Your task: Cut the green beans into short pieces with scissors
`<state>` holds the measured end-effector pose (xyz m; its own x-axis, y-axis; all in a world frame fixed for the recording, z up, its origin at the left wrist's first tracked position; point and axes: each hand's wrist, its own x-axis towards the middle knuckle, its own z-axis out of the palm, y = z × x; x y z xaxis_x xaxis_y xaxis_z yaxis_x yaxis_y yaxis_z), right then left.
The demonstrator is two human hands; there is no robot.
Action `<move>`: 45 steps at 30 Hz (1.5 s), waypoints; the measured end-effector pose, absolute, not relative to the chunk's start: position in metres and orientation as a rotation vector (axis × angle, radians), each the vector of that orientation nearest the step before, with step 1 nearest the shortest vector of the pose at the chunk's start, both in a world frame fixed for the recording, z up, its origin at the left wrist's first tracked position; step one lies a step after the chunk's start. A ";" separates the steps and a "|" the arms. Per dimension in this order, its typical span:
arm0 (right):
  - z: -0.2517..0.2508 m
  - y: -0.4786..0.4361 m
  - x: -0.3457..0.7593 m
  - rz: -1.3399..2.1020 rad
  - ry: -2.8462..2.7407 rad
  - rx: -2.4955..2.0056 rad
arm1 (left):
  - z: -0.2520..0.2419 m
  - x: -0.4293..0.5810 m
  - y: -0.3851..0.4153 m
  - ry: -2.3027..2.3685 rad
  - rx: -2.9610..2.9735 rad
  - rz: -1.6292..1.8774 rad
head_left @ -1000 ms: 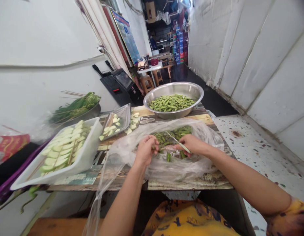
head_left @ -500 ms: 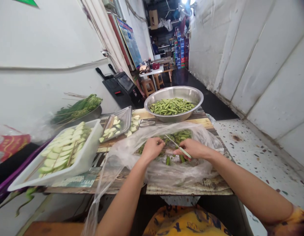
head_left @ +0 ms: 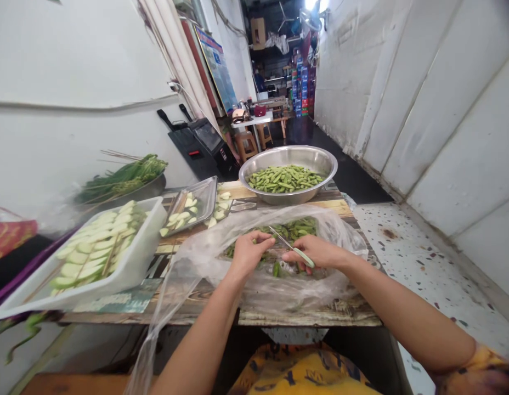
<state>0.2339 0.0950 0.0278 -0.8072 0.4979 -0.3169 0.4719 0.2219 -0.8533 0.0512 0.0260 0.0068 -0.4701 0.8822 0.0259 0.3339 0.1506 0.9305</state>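
My right hand (head_left: 310, 252) is closed round the pale green handle of a pair of scissors (head_left: 303, 257), whose thin metal blades point up and left towards my left hand (head_left: 254, 249). The left fingers are pinched together beside the blade tips; what they hold is too small to make out. Both hands are over an opened clear plastic bag (head_left: 221, 241) lying on the table. Green soybean pods (head_left: 301, 226) lie in the bag beyond my hands, with a few loose pods (head_left: 276, 269) just below them.
A steel basin (head_left: 326, 184) of green pods stands behind the bag. To the left are a metal tray (head_left: 209, 200) with pale slices, a white tub (head_left: 145, 236) of skewered slices, and a bowl (head_left: 156, 185) of skewered greens. The wooden-patterned table (head_left: 320, 315) ends close to my lap.
The left fingers have stretched further out towards the scissors' tips. My right hand still holds the scissors, tilted slightly differently. The whole view has shifted a little.
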 end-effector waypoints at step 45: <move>0.026 0.089 0.229 1.872 -2.313 -0.987 | 0.007 0.068 0.012 1.743 0.947 1.404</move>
